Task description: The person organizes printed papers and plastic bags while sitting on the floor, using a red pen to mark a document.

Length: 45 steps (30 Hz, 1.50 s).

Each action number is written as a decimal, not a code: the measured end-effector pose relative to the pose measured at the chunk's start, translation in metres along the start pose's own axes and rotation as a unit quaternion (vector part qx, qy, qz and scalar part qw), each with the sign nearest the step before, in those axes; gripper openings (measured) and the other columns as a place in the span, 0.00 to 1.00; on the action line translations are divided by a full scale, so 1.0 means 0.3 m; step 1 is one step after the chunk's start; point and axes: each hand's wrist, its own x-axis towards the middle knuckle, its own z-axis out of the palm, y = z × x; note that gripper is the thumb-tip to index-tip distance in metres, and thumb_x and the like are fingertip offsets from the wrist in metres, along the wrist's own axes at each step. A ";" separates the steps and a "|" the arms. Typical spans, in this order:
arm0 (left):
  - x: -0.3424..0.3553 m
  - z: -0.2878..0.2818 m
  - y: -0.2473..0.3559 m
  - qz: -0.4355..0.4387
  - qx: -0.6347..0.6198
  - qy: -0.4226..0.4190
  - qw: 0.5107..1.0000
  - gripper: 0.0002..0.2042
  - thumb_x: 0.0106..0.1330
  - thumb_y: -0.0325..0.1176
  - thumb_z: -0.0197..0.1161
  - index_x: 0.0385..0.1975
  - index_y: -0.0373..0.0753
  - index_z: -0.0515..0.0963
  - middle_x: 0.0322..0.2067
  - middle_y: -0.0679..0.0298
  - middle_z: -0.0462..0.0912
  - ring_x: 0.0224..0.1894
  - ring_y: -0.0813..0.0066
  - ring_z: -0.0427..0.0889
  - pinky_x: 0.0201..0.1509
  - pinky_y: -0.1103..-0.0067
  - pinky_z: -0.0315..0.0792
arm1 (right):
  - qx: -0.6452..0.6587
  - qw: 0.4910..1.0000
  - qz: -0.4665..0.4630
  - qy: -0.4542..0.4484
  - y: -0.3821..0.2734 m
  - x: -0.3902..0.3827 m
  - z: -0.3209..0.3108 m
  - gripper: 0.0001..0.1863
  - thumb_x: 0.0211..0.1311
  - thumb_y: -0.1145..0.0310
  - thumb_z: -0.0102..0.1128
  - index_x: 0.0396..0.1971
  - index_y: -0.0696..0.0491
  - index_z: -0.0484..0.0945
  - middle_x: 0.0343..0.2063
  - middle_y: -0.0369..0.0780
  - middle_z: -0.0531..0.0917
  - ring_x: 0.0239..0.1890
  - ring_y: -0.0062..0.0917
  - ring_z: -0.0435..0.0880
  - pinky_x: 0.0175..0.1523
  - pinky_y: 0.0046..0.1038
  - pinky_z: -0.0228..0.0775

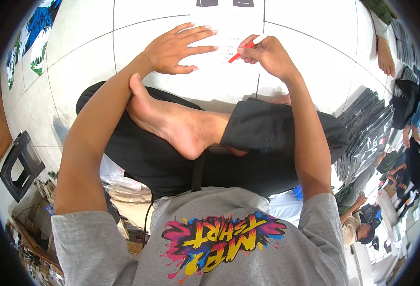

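Right hand point(269, 55): grip pinching a red pen point(235, 57) with a white end, between thumb and fingers, shaft slanted. Red end points down-left toward a white printed sheet point(229, 26); contact of tip with paper cannot be told. Left hand point(174, 50): grip spread, palm down, fingertips at the sheet's left side; pressure not determinable. Sheet lies on the tiled floor point(138, 35), ahead of the crossed legs.

Handling (judged): pen light, stiff, probably smooth plastic; best held on the red barrel, near the lower end, clear of the tip. Sheet likely thin, limp, easily creased, apt to slide on smooth tile; steady with flat fingers along a margin, lift by an edge.
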 end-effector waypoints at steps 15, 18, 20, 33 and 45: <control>-0.009 -0.001 0.008 -0.023 -0.011 0.002 1.000 0.38 0.59 0.50 0.67 0.72 0.55 0.66 0.76 0.55 0.56 0.77 0.54 0.56 0.80 0.56 0.48 | -0.082 0.974 0.115 0.175 -0.030 -0.024 -0.006 0.21 0.58 0.57 0.67 0.30 0.64 0.81 0.31 0.51 0.86 0.37 0.43 0.86 0.47 0.39 0.75; -0.008 -0.018 0.019 -0.024 -0.008 -0.002 1.000 0.39 0.59 0.50 0.67 0.73 0.53 0.64 0.77 0.54 0.55 0.77 0.53 0.56 0.80 0.55 0.48 | -0.043 0.983 0.122 0.134 0.000 -0.038 0.013 0.20 0.55 0.59 0.71 0.29 0.64 0.80 0.30 0.49 0.86 0.34 0.39 0.84 0.44 0.38 0.74; -0.003 -0.029 0.023 -0.029 -0.012 -0.007 0.999 0.40 0.59 0.51 0.67 0.74 0.53 0.64 0.77 0.54 0.54 0.77 0.53 0.55 0.80 0.55 0.48 | -0.020 0.984 0.122 0.131 0.003 -0.047 0.010 0.19 0.55 0.60 0.72 0.29 0.64 0.80 0.28 0.48 0.85 0.31 0.36 0.82 0.42 0.37 0.73; -0.095 -0.267 -0.022 -0.255 -0.762 0.359 0.475 0.46 0.71 0.73 0.40 0.70 0.33 0.61 0.67 0.45 0.68 0.66 0.53 0.73 0.67 0.58 0.72 | -0.482 0.788 -0.259 0.282 -0.508 -0.261 0.243 0.07 0.55 0.71 0.60 0.33 0.55 0.82 0.31 0.38 0.79 0.31 0.29 0.84 0.29 0.31 0.78; -0.073 -0.175 -0.050 -0.401 -0.725 0.260 0.496 0.40 0.73 0.61 0.56 0.68 0.31 0.61 0.55 0.47 0.74 0.56 0.55 0.79 0.58 0.64 0.79 | -0.478 0.800 -0.269 0.243 -0.244 -0.237 0.377 0.20 0.57 0.71 0.60 0.51 0.57 0.80 0.33 0.38 0.78 0.32 0.27 0.83 0.28 0.28 0.76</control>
